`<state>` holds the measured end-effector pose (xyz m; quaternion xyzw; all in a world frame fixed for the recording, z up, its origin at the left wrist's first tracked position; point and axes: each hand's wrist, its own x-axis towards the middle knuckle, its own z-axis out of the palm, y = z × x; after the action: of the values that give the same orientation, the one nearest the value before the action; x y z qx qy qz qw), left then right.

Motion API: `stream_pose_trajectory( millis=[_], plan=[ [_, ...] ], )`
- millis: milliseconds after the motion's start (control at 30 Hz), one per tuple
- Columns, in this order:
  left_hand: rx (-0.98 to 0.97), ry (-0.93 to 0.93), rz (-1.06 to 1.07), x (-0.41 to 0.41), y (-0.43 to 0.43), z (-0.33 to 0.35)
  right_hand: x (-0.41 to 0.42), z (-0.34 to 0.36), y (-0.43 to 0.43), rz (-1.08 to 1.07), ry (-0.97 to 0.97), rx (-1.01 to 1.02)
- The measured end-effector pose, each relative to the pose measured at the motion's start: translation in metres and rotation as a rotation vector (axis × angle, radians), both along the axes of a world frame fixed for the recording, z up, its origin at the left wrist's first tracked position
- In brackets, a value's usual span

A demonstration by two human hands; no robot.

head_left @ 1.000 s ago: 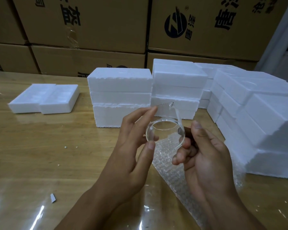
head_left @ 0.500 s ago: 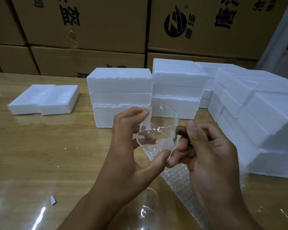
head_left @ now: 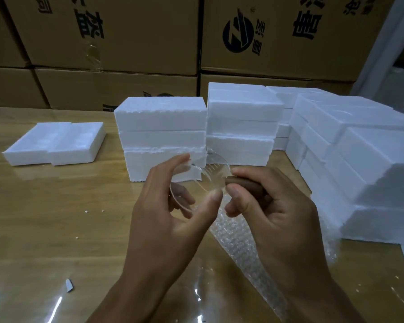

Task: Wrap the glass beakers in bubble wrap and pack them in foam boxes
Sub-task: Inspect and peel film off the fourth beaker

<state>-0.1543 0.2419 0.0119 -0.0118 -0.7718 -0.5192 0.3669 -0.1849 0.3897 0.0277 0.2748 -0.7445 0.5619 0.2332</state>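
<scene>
left hand [head_left: 163, 224] bare | right hand [head_left: 278, 224] bare | forearms [head_left: 331, 299] unsleeved | nails [head_left: 216, 197] short

Wooden table [head_left: 44, 206], light-brown grain, spans the frame. Near part lies under a clear glossy sheet [head_left: 33, 287] w/ white glints of light, plus a small grey scrap [head_left: 69, 285] & a few white crumbs [head_left: 86, 211] on top. Behind it, brown cardboard cartons [head_left: 126, 43] stacked min. 2 rows high, w/ black printed characters & a round logo [head_left: 238, 33]; pale wall strip [head_left: 383, 54] at far right.
</scene>
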Motion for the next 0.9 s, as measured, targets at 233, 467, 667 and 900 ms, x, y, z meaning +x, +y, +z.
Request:
stream_pose_trajectory(
  millis=[233, 467, 667, 900],
  plan=[
    [0.033, -0.037, 0.019, -0.001, -0.009, 0.004, 0.001, 0.002, 0.001, 0.055, -0.017, -0.026],
    [0.109, -0.015, -0.303, 0.001, -0.015, 0.008, -0.002, 0.007, 0.004, 0.215, -0.387, -0.319],
    [0.201, 0.064, -0.488, -0.001, -0.018, 0.01, -0.008, 0.009, 0.008, 0.302, -0.555, -0.447],
    [0.318, -0.061, -0.438, -0.004, -0.015, 0.008, -0.01, 0.007, 0.009, 0.274, -0.508, -0.438]
  ],
)
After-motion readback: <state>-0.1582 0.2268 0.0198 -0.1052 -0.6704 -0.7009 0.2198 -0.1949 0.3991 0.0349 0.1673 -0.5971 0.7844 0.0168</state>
